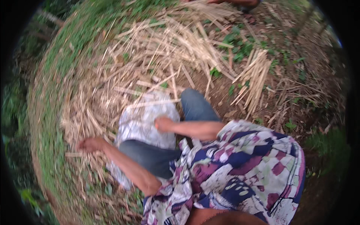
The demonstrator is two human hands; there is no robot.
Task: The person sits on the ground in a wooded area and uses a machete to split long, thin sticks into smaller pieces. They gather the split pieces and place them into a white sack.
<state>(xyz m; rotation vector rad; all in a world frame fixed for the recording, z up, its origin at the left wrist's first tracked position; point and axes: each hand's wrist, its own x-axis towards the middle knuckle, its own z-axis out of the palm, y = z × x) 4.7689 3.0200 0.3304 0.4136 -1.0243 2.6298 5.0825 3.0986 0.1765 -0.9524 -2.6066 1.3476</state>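
My left hand (91, 144) reaches out to the left, over loose pale split strips (84, 125) that look like bamboo or wood. Motion smears its fingers, so its grip does not show. Above a crumpled whitish plastic sheet or sack (148, 137), my right hand (164, 124) is closed in a fist. What it holds, if anything, is too blurred to make out. The sheet is spread between my bent legs in blue-grey trousers (150, 155), and a pale strip (152, 103) lies across its far edge.
A big tangled pile of strips (180, 41) covers the ground ahead. To the right lies a neater bundle of strips (255, 77) on brown soil beside green plants (238, 43). Grass (56, 75) borders the left. Part of another person's limb (245, 3) shows at the top.
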